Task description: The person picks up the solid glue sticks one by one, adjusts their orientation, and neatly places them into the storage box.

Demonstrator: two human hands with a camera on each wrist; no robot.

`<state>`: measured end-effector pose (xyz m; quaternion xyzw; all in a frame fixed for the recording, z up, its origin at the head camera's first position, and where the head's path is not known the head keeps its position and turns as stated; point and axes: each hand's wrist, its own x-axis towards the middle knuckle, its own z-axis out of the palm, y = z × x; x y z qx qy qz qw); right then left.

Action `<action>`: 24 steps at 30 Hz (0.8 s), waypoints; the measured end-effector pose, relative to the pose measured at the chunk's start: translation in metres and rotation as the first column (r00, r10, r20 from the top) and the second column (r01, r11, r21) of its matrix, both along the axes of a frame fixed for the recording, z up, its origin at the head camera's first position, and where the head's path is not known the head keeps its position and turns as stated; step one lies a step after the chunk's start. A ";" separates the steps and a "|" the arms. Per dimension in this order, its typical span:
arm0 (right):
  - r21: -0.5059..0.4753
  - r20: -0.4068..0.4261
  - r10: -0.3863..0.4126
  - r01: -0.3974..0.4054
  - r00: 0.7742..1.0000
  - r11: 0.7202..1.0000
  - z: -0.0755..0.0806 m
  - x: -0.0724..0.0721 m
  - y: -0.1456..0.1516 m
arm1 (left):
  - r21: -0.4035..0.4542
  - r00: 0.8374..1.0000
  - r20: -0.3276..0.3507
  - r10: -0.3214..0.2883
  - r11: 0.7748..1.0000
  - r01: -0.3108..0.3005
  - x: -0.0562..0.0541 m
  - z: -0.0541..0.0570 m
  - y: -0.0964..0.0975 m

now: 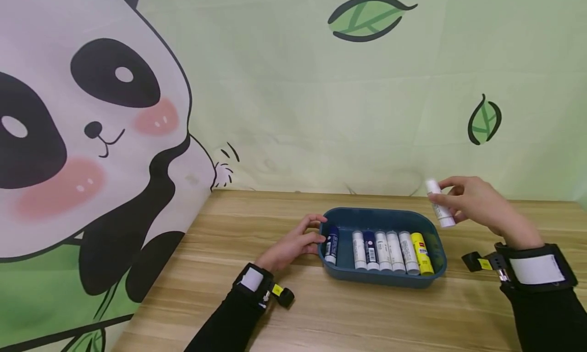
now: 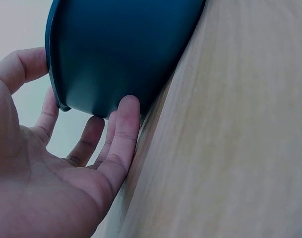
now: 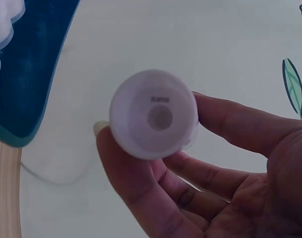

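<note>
In the head view, my left hand [image 1: 295,244] touches the left end of a dark blue plastic bin [image 1: 380,279]. In the left wrist view, its fingertips rest against the bin's outer wall [image 2: 126,44], one digit at the rim. My right hand [image 1: 481,204] pinches a white glue stick [image 1: 440,203] between thumb and fingers, tilted, above the bin's right end. The right wrist view shows the glue stick's round end [image 3: 153,116] facing the camera. Inside the bin lie a row of white glue sticks, a dark blue one [image 1: 370,250], a yellow one [image 1: 422,253] and, apart at left, another dark blue one [image 1: 331,246].
The bin stands on a wood-grain table [image 1: 293,316]. Behind it hangs a pale green backdrop [image 1: 284,87] with printed leaves and a large panda [image 1: 114,138] at left. Both wrists wear black straps with small cameras.
</note>
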<state>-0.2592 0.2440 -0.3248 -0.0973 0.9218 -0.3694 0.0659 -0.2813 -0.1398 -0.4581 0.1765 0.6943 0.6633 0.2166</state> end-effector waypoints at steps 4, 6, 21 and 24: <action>0.005 0.001 0.014 -0.014 1.000 1.000 -0.003 -0.001 -0.010 | 0.000 1.000 -0.005 -0.002 1.000 0.002 0.000 0.000 -0.001; 0.006 0.003 0.029 -0.029 1.000 1.000 -0.005 -0.001 -0.016 | 0.000 1.000 -0.008 -0.002 1.000 0.002 -0.001 0.000 -0.001; 0.041 0.032 0.147 -0.149 0.989 0.988 -0.006 -0.008 -0.060 | 0.004 1.000 -0.008 -0.010 1.000 0.010 0.000 0.000 0.001; 0.060 0.052 0.165 -0.168 0.985 0.984 -0.004 -0.012 -0.069 | 0.008 1.000 -0.004 -0.012 1.000 0.012 0.000 -0.001 0.000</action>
